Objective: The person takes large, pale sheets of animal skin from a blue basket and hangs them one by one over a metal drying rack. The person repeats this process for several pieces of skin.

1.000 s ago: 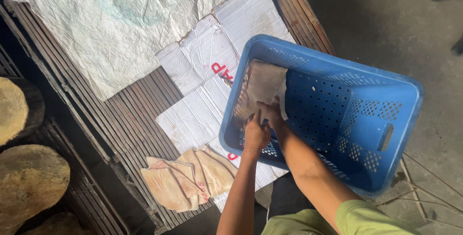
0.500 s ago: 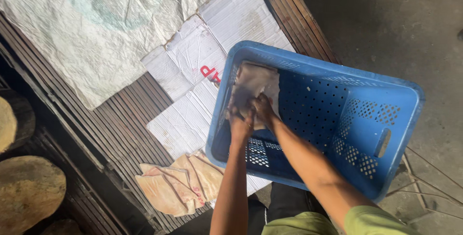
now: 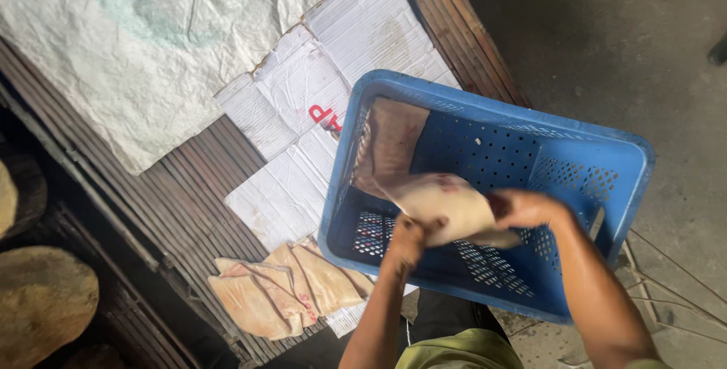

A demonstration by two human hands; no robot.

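A blue perforated plastic crate (image 3: pixel 606 149) stands tilted at the edge of a slatted wooden platform (image 3: pixel 182 187). Over its open mouth I hold a pale, flat piece of raw meat (image 3: pixel 443 202) between both hands: my left hand (image 3: pixel 405 240) grips its near left end, my right hand (image 3: pixel 526 208) grips its right end. Another pale slab (image 3: pixel 390 142) lies against the crate's inner left wall. A small stack of similar pale pieces (image 3: pixel 280 289) lies on the platform to the left of the crate.
White cardboard sheets (image 3: pixel 303 112) and a white woven sack (image 3: pixel 136 43) cover the platform. Round wooden stumps (image 3: pixel 42 301) stand at the lower left. Grey concrete floor (image 3: pixel 606 36) lies to the right, with thin wire (image 3: pixel 666 278) near the crate.
The hands were reaching deep in the crate at the slab on its wall. Now they have come back toward me and apart, lifting one piece out above the crate.
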